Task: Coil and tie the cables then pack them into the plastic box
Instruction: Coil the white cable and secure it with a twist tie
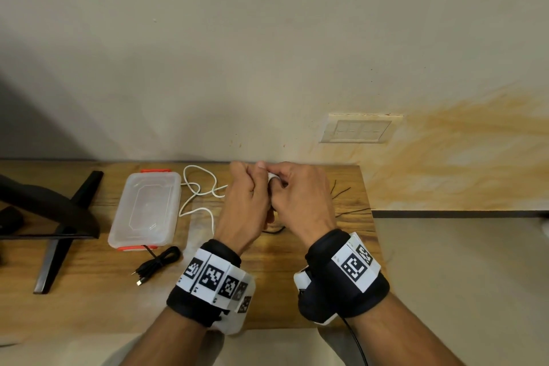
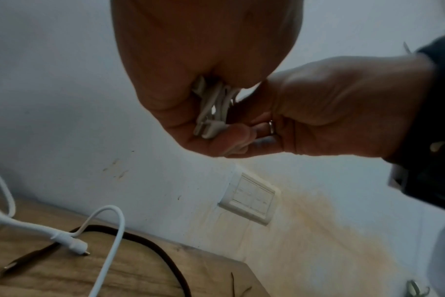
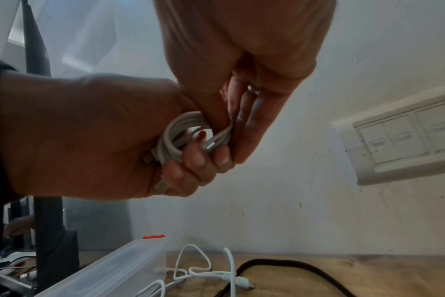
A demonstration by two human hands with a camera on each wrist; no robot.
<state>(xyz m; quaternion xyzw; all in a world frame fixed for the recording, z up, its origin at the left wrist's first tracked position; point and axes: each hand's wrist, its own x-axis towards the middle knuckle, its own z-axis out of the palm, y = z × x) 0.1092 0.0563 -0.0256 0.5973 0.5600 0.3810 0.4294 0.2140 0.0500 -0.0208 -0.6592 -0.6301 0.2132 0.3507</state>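
Above the wooden table my two hands meet around a small white cable coil (image 1: 272, 177). My left hand (image 1: 252, 178) grips the coil (image 3: 181, 132) in its curled fingers, loops and a plug end showing (image 2: 211, 106). From the right, my right hand (image 1: 280, 183) pinches a strand of the same coil between thumb and fingers. On the table to the left lies a loose white cable (image 1: 199, 187), uncoiled. A clear plastic box (image 1: 145, 208) with orange clips sits further left. In front of it lies a bundled black cable (image 1: 160, 261). Another black cable (image 3: 280, 263) runs under my hands.
A black monitor stand (image 1: 59, 232) fills the table's left part. Thin black ties (image 1: 341, 193) lie near the table's right edge. The wall with a switch plate (image 1: 356, 129) rises directly behind the table.
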